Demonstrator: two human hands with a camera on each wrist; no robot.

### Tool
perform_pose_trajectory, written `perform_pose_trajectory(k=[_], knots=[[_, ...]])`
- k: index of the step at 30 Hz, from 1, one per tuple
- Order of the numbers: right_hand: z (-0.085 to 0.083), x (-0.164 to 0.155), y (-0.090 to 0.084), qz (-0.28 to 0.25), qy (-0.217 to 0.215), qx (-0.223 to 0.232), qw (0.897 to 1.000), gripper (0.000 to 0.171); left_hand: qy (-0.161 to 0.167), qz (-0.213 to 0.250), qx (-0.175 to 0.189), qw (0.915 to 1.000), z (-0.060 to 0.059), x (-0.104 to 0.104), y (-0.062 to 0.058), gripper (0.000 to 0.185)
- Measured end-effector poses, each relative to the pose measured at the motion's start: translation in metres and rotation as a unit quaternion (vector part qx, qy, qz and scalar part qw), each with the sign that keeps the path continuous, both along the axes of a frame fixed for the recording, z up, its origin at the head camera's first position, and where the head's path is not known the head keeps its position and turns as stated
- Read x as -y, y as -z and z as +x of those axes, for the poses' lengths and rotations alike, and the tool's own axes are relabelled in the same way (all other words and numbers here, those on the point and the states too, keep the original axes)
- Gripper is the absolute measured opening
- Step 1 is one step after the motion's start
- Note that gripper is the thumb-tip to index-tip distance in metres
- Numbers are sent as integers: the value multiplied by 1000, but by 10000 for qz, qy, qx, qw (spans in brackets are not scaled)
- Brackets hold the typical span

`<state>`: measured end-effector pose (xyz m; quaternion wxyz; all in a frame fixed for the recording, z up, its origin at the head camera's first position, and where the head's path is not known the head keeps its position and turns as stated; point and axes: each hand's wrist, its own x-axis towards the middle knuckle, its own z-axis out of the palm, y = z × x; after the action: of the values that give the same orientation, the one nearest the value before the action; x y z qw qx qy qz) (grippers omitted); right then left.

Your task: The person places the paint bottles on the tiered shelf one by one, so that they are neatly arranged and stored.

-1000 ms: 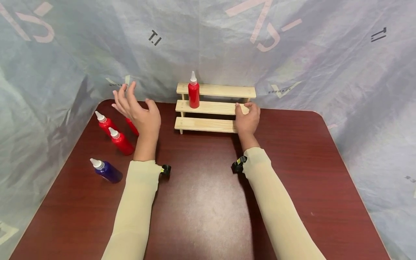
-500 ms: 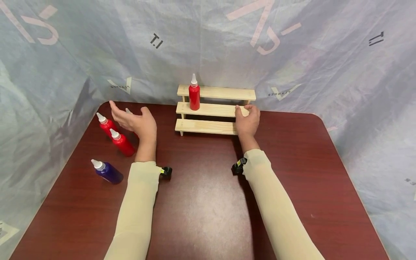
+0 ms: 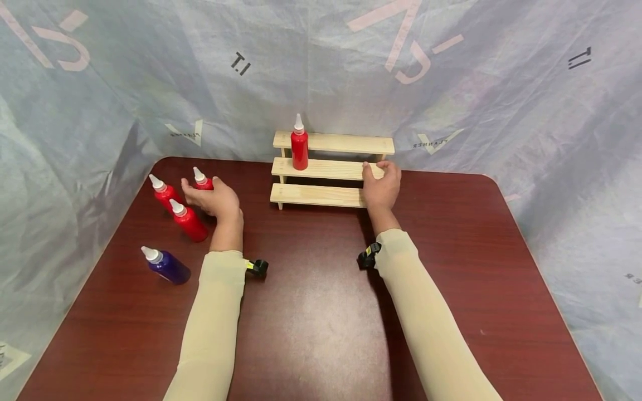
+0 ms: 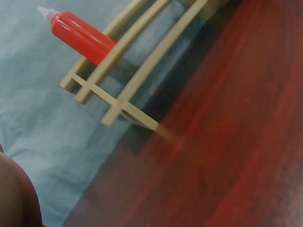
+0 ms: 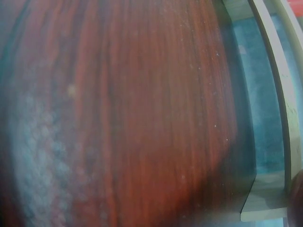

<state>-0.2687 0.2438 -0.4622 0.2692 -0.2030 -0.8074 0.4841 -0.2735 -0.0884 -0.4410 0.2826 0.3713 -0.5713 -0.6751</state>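
Note:
My left hand (image 3: 214, 199) is at the table's left side, fingers and thumb spread around a red squeeze bottle (image 3: 202, 180) with a white nozzle cap. The bottle's lower part is hidden behind the hand. With my right hand (image 3: 382, 186) I grip the right end of a three-step wooden display rack (image 3: 321, 193), thumb over the middle step. Another red squeeze bottle (image 3: 300, 150) stands upright on that middle step, near its left end; it also shows in the left wrist view, where part of my hand (image 4: 18, 194) fills the lower left corner.
Two more red bottles (image 3: 190, 224) (image 3: 166, 192) stand left of my left hand, and a blue bottle (image 3: 169, 267) stands nearer the front. Behind the dark red table (image 3: 311, 312) hangs a grey printed sheet (image 3: 331, 67).
My left hand has come down from above the bottles, its fingers drawing in around the rear red one, which shows more now. The right hand stays at the rack's end.

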Motion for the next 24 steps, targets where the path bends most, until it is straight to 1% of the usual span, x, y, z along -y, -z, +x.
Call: perform_pose_trajectory(k=[3,5,8,12,15,18,20,24], knots=[[1,0,-1,-4,-9,37,10000,40,61,90,37,9999,-1,0,2,50],[1,0,0,-3,-2,45,10000,39,126,173,-51,9998,-1,-1,2,44],[2,0,0,-2,11,71,10000,39,206,496,-407,9977,-1,-3,0,44],[2,1,2,19,19,126,9999,40,414,1069,-978,9886,0,-6,-5,46],[2,1,2,36,17,130,9999,41,701,1290,-1141,9826,2,-9,-9,51],[2,1,1,45,34,107,9999,41,1018,1294,-1117,9800,3,-11,-12,54],[2,1,0,48,45,96,9999,41,1193,1307,-1161,9773,2,-12,-15,50],[2,0,-1,58,49,97,9999,41,1555,1340,-1334,9696,2,-16,-20,34]])
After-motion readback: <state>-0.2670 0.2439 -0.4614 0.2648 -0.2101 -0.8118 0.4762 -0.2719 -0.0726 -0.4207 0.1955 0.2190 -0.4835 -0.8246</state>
